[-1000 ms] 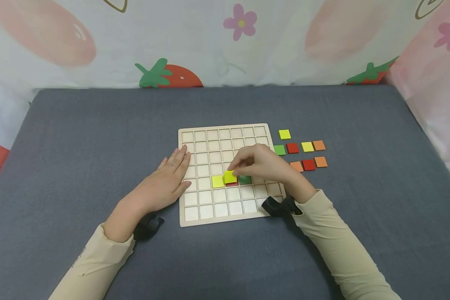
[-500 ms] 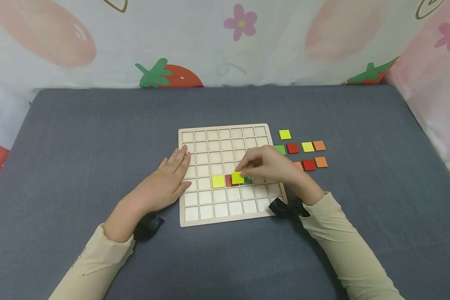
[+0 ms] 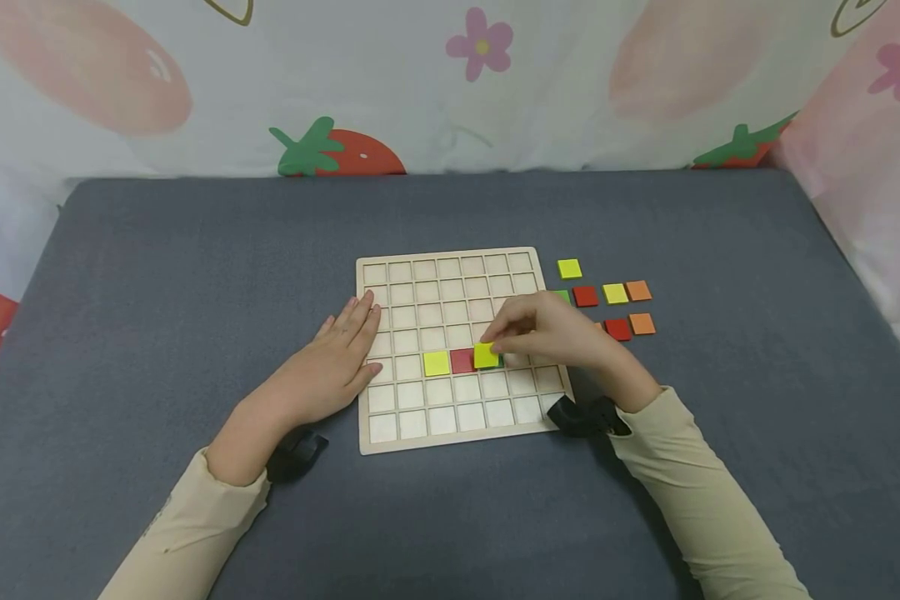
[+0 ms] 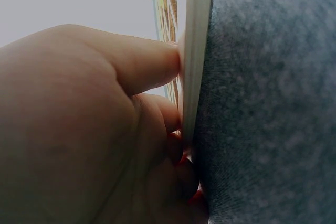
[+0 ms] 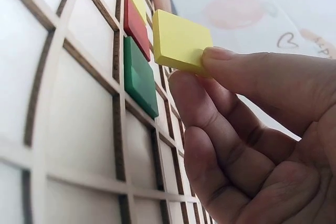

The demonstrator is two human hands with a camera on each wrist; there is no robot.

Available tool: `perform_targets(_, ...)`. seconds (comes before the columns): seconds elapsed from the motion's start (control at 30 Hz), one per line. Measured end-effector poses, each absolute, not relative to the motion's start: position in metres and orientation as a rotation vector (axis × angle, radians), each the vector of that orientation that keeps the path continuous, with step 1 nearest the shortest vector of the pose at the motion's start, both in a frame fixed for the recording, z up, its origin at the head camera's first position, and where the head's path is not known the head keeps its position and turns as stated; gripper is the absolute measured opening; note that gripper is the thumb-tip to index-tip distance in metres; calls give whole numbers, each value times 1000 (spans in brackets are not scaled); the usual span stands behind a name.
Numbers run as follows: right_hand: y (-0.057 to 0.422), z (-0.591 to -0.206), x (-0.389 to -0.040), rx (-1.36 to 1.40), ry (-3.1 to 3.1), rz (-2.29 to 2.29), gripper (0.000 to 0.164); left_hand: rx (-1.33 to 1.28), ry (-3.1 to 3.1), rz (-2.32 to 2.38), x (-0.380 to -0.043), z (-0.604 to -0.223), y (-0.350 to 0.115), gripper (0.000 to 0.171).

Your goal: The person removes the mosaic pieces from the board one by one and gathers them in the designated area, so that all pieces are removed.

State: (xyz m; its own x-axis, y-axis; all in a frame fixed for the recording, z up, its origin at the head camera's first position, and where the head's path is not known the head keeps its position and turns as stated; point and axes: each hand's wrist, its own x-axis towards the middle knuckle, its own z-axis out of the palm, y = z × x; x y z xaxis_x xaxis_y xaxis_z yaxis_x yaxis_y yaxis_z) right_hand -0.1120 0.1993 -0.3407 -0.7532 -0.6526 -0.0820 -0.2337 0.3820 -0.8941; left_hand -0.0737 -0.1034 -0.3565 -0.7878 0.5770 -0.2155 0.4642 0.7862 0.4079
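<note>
A pale wooden grid board (image 3: 412,446) lies on the cloth. One of its rows holds a yellow square tile (image 3: 436,363), a red tile (image 3: 462,361) and a green tile (image 5: 139,77), side by side. My right hand (image 3: 543,333) pinches another yellow tile (image 5: 181,38) between thumb and fingers, just above the board and, in the head view, over most of the green tile. With fingers straight, my left hand (image 3: 330,367) rests on the board's left edge; in the left wrist view its thumb (image 4: 152,64) touches the board's rim.
On the cloth right of the board lie loose tiles: yellow (image 3: 569,268), red (image 3: 585,297), orange (image 3: 638,291) and several others, some partly behind my right hand. A grey cloth (image 3: 195,242) covers the table. A printed curtain (image 3: 390,75) hangs behind it.
My right hand has moved to the right with the yellow tile, from over the red tile to over the green one. The left hand has stayed in place.
</note>
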Motion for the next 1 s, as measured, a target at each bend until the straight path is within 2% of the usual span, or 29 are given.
perform_targets(1.0,222,-341,-106,-687,2237,-1353,12,785,2637,479,-74,-356,-104,64)
